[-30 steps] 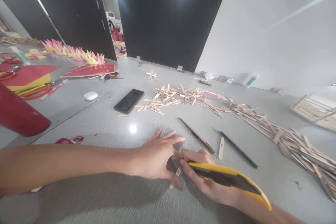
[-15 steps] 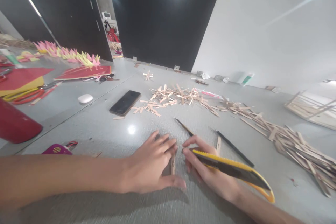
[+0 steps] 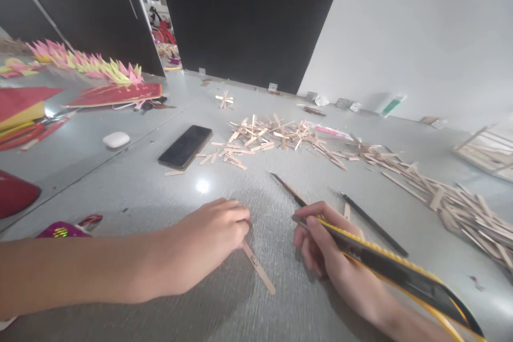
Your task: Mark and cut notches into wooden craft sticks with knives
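Note:
My left hand (image 3: 216,232) is closed with its fingers curled around one end of a flat wooden craft stick (image 3: 260,270). The stick's other end slants out toward me, and a dark printed mark shows on it. My right hand (image 3: 326,246) grips a yellow and black utility knife (image 3: 385,262), its tip pointing left and the handle running back along the wrist. Just beyond the right fingers lies a thin dark pointed tool (image 3: 286,187), partly hidden by the hand. A black pen-like tool (image 3: 374,224) rests right of that hand, with a short wooden piece (image 3: 347,211) beside it.
A pile of short cut sticks (image 3: 276,133) lies ahead, near a phone (image 3: 185,147). Longer sticks (image 3: 457,206) are heaped at right. On the left are a white case (image 3: 116,140), a red object (image 3: 16,192), a purple item (image 3: 64,230) and folded paper pieces (image 3: 84,64).
My left hand has gone from lying flat over the stick to closing on it, shifting left and turning the stick aslant. My right hand has moved right with the utility knife. The view has shifted slightly.

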`<state>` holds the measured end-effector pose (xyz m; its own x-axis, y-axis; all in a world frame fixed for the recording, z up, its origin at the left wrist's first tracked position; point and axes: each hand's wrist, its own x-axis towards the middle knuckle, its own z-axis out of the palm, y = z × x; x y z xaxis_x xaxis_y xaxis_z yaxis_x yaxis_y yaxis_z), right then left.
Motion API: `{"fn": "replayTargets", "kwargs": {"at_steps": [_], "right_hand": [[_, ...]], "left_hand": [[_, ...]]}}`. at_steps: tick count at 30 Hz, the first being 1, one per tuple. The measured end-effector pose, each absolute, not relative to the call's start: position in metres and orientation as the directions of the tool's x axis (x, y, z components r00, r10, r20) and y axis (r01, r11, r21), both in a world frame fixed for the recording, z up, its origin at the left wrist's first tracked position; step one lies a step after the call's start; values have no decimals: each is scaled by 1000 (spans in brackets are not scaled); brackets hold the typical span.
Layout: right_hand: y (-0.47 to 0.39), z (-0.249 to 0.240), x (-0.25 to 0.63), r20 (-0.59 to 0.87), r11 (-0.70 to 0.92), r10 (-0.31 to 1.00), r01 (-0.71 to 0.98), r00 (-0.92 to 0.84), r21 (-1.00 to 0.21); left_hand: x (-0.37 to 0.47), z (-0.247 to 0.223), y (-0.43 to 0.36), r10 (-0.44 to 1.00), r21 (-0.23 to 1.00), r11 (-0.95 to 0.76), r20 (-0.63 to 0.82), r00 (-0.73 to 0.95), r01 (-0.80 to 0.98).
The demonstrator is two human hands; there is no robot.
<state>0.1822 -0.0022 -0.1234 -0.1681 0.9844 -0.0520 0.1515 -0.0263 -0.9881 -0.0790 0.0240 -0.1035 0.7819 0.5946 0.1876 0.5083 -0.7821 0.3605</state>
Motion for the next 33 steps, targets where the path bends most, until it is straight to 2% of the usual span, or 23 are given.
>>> {"fn": "replayTargets", "kwargs": {"at_steps": [3,6,12,16,19,23,27,33], "right_hand": [[-5,-124,182,-8,15,992,185,-125,-983],[-6,-127,188,0,48,985,271,-172,-961],[-7,-129,195,28,132,973,457,-229,-880],[-7,-126,191,-16,128,957,472,-289,-872],[-6,-122,188,-28,152,930,451,-367,-879],[-4,-117,184,4,230,897,458,-443,-859],[-3,-115,180,37,306,880,506,-473,-806],[-4,-117,181,30,321,873,528,-486,-787]], "left_hand": [[-74,-101,24,604,442,-735,80,793,515],[-69,-98,25,631,525,-682,69,773,510],[-63,-100,31,774,495,-571,58,631,655],[-56,-112,32,670,493,-685,138,730,536],[-54,-119,34,582,533,-719,110,806,446],[-55,-120,36,579,563,-688,45,814,458],[-56,-120,38,579,583,-678,48,814,448],[-55,-122,38,588,589,-676,71,805,442]]}}
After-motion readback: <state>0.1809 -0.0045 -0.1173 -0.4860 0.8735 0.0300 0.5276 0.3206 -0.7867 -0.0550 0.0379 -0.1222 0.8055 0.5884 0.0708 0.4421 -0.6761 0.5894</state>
